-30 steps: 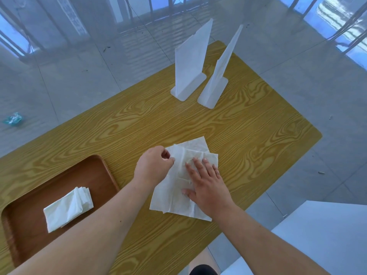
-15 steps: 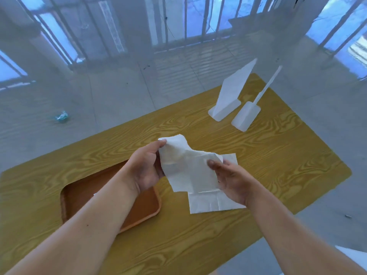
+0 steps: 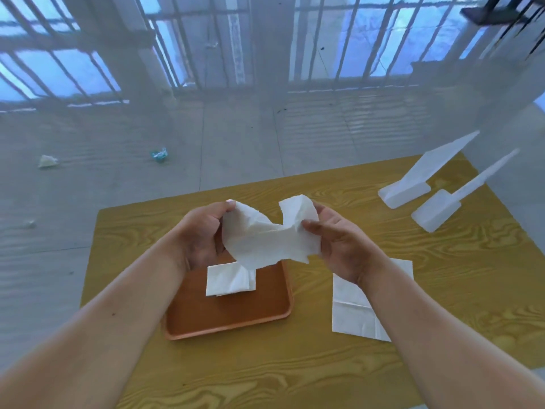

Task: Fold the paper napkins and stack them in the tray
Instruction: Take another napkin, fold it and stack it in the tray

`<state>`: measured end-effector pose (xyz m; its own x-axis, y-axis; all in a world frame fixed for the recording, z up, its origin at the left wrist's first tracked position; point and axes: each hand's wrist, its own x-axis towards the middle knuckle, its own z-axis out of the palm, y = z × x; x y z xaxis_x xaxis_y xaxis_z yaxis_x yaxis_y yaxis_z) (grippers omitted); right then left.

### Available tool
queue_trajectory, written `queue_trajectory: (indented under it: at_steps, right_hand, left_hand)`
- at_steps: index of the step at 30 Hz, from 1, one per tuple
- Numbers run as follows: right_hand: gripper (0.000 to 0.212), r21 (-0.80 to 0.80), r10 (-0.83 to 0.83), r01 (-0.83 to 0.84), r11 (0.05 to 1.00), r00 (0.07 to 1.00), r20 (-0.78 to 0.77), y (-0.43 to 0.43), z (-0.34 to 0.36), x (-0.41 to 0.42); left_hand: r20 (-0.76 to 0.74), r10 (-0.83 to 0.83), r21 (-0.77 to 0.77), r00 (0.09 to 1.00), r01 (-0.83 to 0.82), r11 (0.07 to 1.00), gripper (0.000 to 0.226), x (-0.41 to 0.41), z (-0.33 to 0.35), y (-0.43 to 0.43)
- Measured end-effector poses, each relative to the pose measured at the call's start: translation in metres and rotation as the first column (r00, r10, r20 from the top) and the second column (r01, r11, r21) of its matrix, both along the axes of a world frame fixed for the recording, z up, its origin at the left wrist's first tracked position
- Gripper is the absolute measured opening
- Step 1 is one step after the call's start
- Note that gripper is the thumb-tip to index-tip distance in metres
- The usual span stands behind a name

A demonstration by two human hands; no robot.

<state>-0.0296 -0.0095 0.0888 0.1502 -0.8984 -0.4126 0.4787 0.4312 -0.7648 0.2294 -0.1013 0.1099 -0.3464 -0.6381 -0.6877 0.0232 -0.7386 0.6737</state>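
A crumpled white paper napkin (image 3: pixel 269 242) hangs in the air between both hands, above the far part of the brown tray (image 3: pixel 236 318). My left hand (image 3: pixel 202 236) pinches its left top corner. My right hand (image 3: pixel 343 242) pinches its right side between thumb and fingers. A folded white napkin (image 3: pixel 228 280) lies in the tray, partly hidden by the held one. Another flat napkin (image 3: pixel 351 308) lies on the yellow wooden table (image 3: pixel 442 276) to the right of the tray, under my right forearm.
Two white plastic sign stands (image 3: pixel 413 184) (image 3: pixel 442 208) stand at the table's far right. The table's far edge is just beyond my hands and its left edge close to the tray. Scraps of litter (image 3: pixel 159 154) lie on the tiled floor beyond.
Both hands lifted one napkin off the table and raised it over the tray, pulling it apart. The view swung left and up, so the tray now sits below the hands.
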Motion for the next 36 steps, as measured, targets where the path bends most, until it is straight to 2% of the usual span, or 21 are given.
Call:
queue_trajectory:
  at_steps: [3, 5, 7, 10, 13, 17, 22, 26, 32, 34, 36]
  right_hand:
    - [0.082, 0.007, -0.049, 0.049, 0.999, 0.999, -0.018, -0.004, 0.001, 0.006]
    - [0.081, 0.010, -0.090, 0.090, 0.996, 0.996, -0.027, -0.005, 0.001, 0.009]
    - [0.080, 0.012, -0.116, 0.117, 0.993, 0.992, -0.056, -0.005, 0.000, 0.009]
    - [0.085, 0.026, -0.143, 0.147, 0.989, 0.982, -0.125, -0.004, 0.000, 0.006]
    - [0.090, 0.030, -0.128, 0.135, 0.990, 0.975, -0.180, -0.001, 0.001, 0.000]
    - [0.094, 0.017, -0.040, 0.046, 0.999, 0.964, -0.264, 0.001, 0.003, -0.003]
    - [0.093, 0.019, -0.006, 0.011, 1.000, 0.968, -0.250, -0.001, 0.011, -0.001]
    - [0.077, 0.027, -0.002, 0.013, 1.000, 0.938, -0.347, -0.005, 0.011, 0.001]
    - [0.073, 0.022, 0.061, -0.058, 0.998, 0.853, -0.518, -0.003, 0.012, -0.007]
    - [0.065, 0.027, 0.079, -0.078, 0.997, 0.815, -0.573, -0.003, 0.015, -0.007]
    - [0.043, 0.020, 0.095, -0.110, 0.994, 0.747, -0.658, -0.002, 0.017, -0.005]
  left_hand:
    - [-0.043, -0.070, -0.011, 0.997, 0.069, 0.998, 0.057, 0.013, -0.001, 0.002]
    - [-0.017, -0.175, -0.086, 0.984, 0.173, 0.981, 0.054, 0.021, -0.004, 0.008]
    - [0.003, -0.219, -0.145, 0.976, 0.217, 0.965, 0.062, 0.026, -0.009, 0.013]
    - [-0.005, -0.138, -0.181, 0.990, 0.135, 0.974, 0.087, 0.028, -0.013, 0.017]
    - [0.086, -0.058, -0.281, 0.995, 0.080, 0.956, 0.104, 0.027, -0.010, 0.015]
    - [0.208, 0.051, -0.396, 0.977, 0.036, 0.918, 0.100, 0.026, -0.006, 0.008]
    - [0.162, -0.084, -0.404, 0.983, 0.144, 0.903, 0.062, 0.025, 0.007, 0.005]
    - [0.220, -0.107, -0.437, 0.970, 0.196, 0.878, 0.062, 0.023, 0.010, 0.008]
    - [0.345, -0.080, -0.504, 0.935, 0.257, 0.825, 0.046, 0.025, 0.011, 0.011]
    - [0.426, -0.076, -0.537, 0.902, 0.319, 0.781, 0.034, 0.026, 0.010, 0.010]
    - [0.547, -0.049, -0.570, 0.836, 0.414, 0.710, 0.020, 0.026, 0.006, 0.009]
